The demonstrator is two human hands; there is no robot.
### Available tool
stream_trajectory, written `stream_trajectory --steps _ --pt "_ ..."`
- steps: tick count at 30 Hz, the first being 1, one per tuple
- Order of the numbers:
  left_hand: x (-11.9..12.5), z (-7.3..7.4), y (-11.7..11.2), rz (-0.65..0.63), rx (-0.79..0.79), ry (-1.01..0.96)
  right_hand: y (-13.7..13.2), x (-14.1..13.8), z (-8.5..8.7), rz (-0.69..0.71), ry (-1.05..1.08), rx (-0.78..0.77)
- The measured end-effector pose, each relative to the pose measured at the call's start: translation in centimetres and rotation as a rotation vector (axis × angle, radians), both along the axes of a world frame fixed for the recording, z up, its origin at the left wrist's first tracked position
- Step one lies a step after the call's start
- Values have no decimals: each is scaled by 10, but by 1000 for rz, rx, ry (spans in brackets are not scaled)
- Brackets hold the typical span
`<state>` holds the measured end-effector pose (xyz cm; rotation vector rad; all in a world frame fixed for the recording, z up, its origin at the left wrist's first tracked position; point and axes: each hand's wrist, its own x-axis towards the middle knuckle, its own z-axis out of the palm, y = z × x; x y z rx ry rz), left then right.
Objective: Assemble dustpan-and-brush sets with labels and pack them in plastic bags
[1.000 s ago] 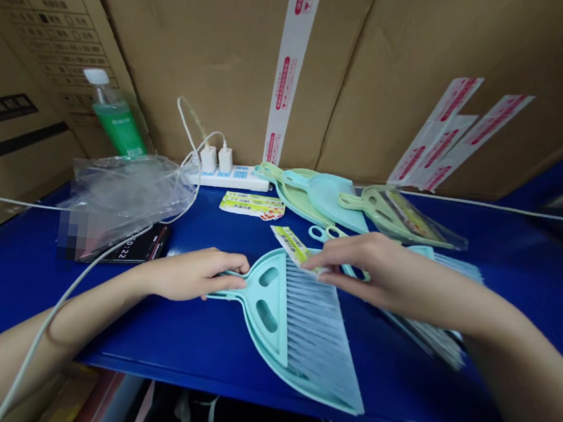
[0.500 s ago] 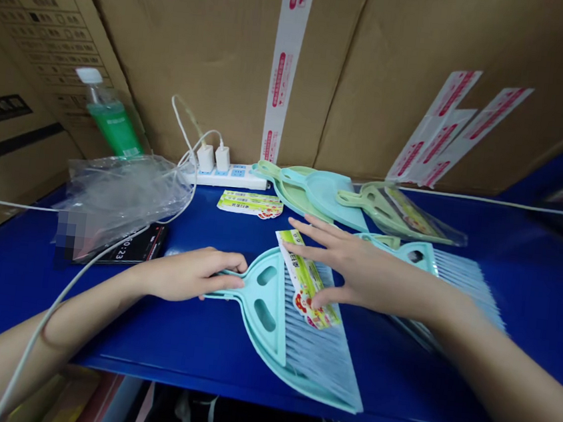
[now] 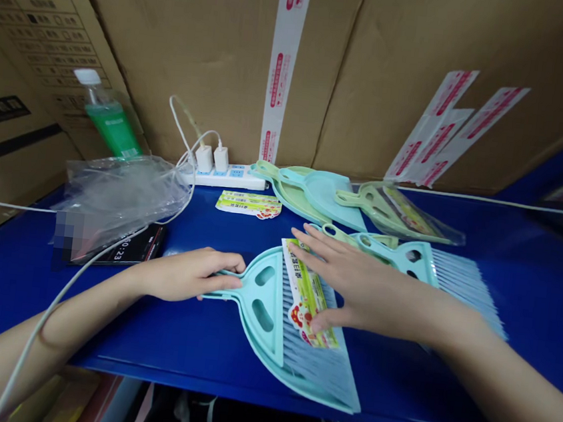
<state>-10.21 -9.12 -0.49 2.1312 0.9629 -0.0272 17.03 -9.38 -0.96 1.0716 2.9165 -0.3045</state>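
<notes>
A light blue hand broom [image 3: 272, 304] lies in a matching dustpan [image 3: 294, 380] near the front edge of the blue shelf [image 3: 217, 345]. My left hand [image 3: 187, 273] is closed around the broom's handle. My right hand [image 3: 355, 279] lies flat with fingers spread, pressing a green and yellow printed label card [image 3: 309, 294] onto the bristles. A second blue broom [image 3: 436, 271] lies just right of that hand.
Behind are stacked green and blue dustpans [image 3: 314, 191], a bagged green set [image 3: 402, 213], spare label cards [image 3: 248, 203], a power strip [image 3: 222, 176] with chargers, crumpled clear bags [image 3: 122, 191], a phone [image 3: 131, 245], a green bottle [image 3: 107, 119] and cardboard boxes [image 3: 218, 50].
My right hand brought the label card down from a pinch onto the bristles and flattened over it, sliding it slightly toward me. My left hand stayed on the handle.
</notes>
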Motion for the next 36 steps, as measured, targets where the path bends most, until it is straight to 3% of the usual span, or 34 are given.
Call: stream_trajectory --steps 11,36 --pt "0 0 1 -1 -18 -5 -8 -4 6 -111 -92 -178" --pt "-1 -1 1 -7 -10 -5 -11 -2 5 -91 -72 -119"
